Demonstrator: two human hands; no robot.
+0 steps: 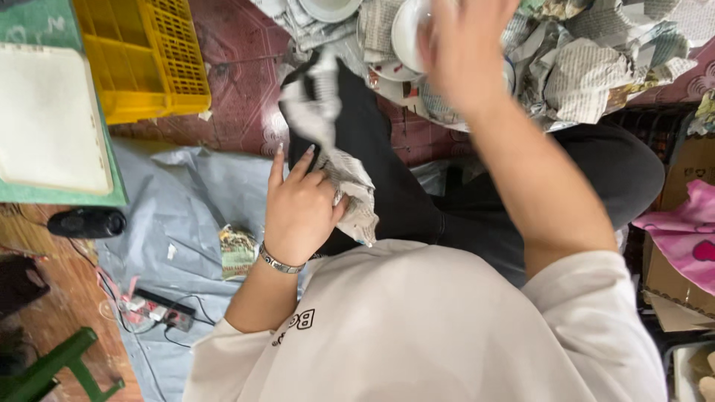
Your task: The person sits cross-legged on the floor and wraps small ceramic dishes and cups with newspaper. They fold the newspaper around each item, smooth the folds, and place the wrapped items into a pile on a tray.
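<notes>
The left hand (298,208) is closed on a crumpled sheet of newspaper (335,149). The thumb and palm pinch the lower part of the paper, and two fingers stick out straight. The paper runs up from the hand and looks blurry at the top. It lies over the person's leg in black trousers (402,186). There is a silver bracelet (279,262) on the left wrist.

The right hand (465,48) is up near the top of the picture and is blurry. It is wrapped around the edge of a white bowl (408,33). The bowl sits at the edge of a pile of crumpled newspaper (588,67), with more white dishes (328,9) poking out of the pile.

The person wears a white sweatshirt (447,327). The floor under the pile is dark red with a pattern.

To the left of the left hand is a grey sheet (194,193) spread on the floor. A small crumpled wrapper (237,251) lies on it, just beside the left wrist. A power strip with cords (160,309) lies lower down. A yellow plastic crate (141,56) stands at the top left, next to a white board (48,119) on a green mat. A black speaker (86,222) lies below the mat. On the far right is a pink cloth (685,231) on a cardboard box (670,283).
</notes>
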